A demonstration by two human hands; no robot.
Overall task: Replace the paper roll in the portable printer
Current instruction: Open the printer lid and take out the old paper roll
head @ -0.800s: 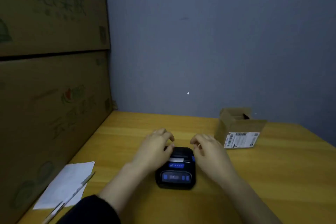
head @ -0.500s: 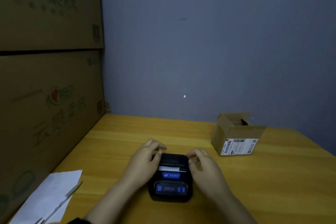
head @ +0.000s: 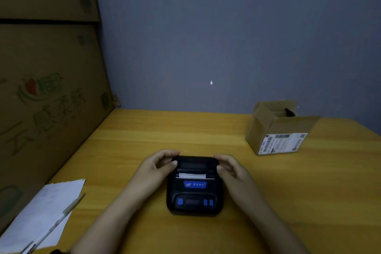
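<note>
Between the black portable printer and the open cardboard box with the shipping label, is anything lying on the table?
In the head view, only bare yellow wooden table separates the black portable printer from the open cardboard box, apart from the right hand gripping the printer's side.

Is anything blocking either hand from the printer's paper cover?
Nothing visible does. The left hand and right hand already touch the printer at its cover's two sides; cover looks closed.

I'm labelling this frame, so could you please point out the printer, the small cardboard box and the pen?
printer (head: 194, 192): head view, on its black top cover.
small cardboard box (head: 260, 130): head view, on its left wall.
pen (head: 71, 207): head view, on its barrel.
</note>
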